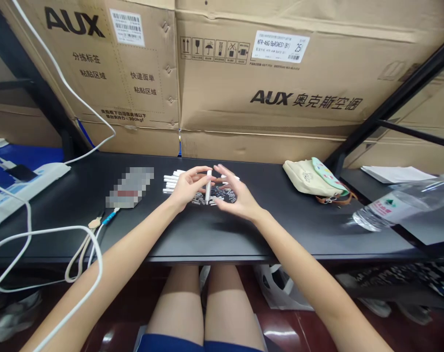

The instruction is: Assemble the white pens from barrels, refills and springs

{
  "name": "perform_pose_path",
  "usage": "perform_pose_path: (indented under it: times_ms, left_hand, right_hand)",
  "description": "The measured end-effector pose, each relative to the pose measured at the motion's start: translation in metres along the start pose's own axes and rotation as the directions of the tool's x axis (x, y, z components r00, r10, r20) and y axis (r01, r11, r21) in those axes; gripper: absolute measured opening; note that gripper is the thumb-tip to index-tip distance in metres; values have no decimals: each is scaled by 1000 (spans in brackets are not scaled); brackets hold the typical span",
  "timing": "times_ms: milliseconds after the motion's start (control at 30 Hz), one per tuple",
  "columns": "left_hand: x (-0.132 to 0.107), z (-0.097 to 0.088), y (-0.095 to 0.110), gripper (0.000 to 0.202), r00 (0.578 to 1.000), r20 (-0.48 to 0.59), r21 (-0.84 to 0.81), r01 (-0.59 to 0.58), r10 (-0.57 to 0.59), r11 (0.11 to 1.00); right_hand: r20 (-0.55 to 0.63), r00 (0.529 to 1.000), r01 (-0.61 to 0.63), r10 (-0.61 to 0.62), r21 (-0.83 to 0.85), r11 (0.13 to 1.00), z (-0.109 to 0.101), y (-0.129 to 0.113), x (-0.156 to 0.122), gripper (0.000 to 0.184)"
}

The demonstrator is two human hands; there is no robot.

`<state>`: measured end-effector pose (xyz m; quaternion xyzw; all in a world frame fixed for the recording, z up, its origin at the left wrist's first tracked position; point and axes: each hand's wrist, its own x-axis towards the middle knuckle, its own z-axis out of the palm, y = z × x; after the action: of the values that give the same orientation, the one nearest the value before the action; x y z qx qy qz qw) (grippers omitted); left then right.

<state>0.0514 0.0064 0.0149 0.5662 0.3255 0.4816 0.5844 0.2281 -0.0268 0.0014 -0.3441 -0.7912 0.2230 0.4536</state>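
My left hand [187,188] pinches a white pen [208,188], held upright over the black table [210,239]. My right hand [241,196] is just to the right of it, thumb and fingers spread apart, with nothing seen in its grasp. Behind and left of my left hand lies a row of white pen-like tubes [169,184]. Between and beneath both hands are several small white, clear and dark pen parts [199,199], partly hidden by the fingers and too small to tell apart. More white pieces show behind my right hand's fingers.
Left on the table are a blurred-out flat object [130,188] with a cable, a white power strip [27,195] and looping white cords [97,239]. On the right are a cream pouch [306,178] and a water bottle [393,203] lying down. Large cardboard boxes [222,107] stand behind.
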Motion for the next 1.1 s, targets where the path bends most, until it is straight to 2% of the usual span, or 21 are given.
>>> perform_pose_path:
  times_ms: [100, 133, 200, 300, 433, 567, 667, 767, 867, 1000, 1100]
  left_hand:
    - [0, -1, 0, 41, 1000, -24, 17, -1, 2, 1000]
    - [0, -1, 0, 40, 1000, -28, 22, -5, 5, 1000]
    - [1, -2, -1, 39, 999, -32, 22, -11, 11, 1000]
    - [1, -2, -2, 40, 999, -38, 7, -10, 11, 1000]
    - [2, -3, -2, 41, 997, -83, -8, -1, 0, 1000]
    - [4, -7, -1, 40, 982, -191, -20, 10, -13, 1000]
    - [7, -12, -2, 42, 968, -252, -55, 9, -23, 998]
    - [10, -16, -2, 45, 963, -270, -80, -1, -21, 997]
    - [12, -18, -3, 45, 961, -275, -96, -3, -23, 995]
    - [12, -18, -4, 43, 961, -275, -107, -3, -26, 994]
    - [12, -18, -3, 41, 962, -273, -110, -7, -24, 994]
  right_hand:
    - [-223, 963, -150, 150, 18, 989, -26, 4, -1, 37]
    - [-231, 955, -200, 186, -41, 979, -35, 6, -3, 27]
    - [-148, 963, -250, 225, -183, 951, -47, 8, -11, 18]
    - [2, 968, -236, 251, -324, 916, -51, 9, -26, 16]
    - [45, 968, -213, 245, -361, 908, -43, 9, -34, 18]
    - [40, 981, -160, 188, -371, 915, -34, 12, -15, 17]
    - [151, 978, -61, 145, -456, 888, -26, 15, 9, 15]
    - [299, 937, 32, 181, -589, 807, -17, 20, 30, 13]
    - [384, 892, 83, 237, -655, 751, -8, 24, 40, 13]
    - [387, 886, 105, 254, -703, 704, -3, 25, 41, 16]
    - [379, 891, 95, 249, -694, 714, -4, 22, 39, 15]
